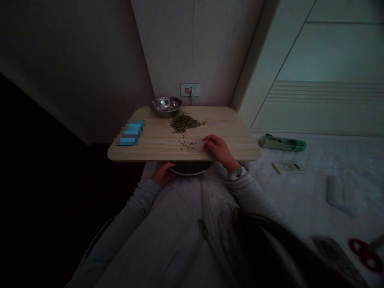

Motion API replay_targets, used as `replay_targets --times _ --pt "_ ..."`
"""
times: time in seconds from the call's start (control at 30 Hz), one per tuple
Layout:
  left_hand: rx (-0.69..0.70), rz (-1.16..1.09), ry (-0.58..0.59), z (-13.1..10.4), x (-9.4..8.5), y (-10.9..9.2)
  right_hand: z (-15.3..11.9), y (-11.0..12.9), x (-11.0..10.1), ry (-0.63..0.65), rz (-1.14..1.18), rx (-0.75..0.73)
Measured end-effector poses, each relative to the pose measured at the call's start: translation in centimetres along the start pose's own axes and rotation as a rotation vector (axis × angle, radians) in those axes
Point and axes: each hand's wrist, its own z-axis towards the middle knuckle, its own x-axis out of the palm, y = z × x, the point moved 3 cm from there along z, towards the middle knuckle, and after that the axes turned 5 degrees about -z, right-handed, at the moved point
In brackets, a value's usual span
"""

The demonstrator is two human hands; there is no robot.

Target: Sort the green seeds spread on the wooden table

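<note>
Small dark green grains [184, 122] lie in a loose pile on a light wooden board [150, 151], with a few scattered nearer its front edge. My right hand [216, 148] pinches a thin clear piece [196, 144], which touches the board beside the scattered grains. Below the front edge, my left hand [163, 174] holds the left rim of a dark metal bowl [190, 173]; the bowl's upper part is hidden under the board. A shiny steel bowl [166, 107] rests at the board's back left.
A blurred blue object [131, 133] lies at the board's left. Behind the board is a wall socket [190, 90] with a plug. On the white bedding at right are a green pouch [282, 143], a pale flat item [288, 167], a white case [337, 192] and red-handled scissors [364, 252].
</note>
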Motion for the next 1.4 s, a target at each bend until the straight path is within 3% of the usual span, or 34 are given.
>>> replay_targets --times 1.4 --pt "0.021 0.031 -0.014 0.08 -0.29 -0.03 -0.04 0.07 0.01 0.006 0.019 0.016"
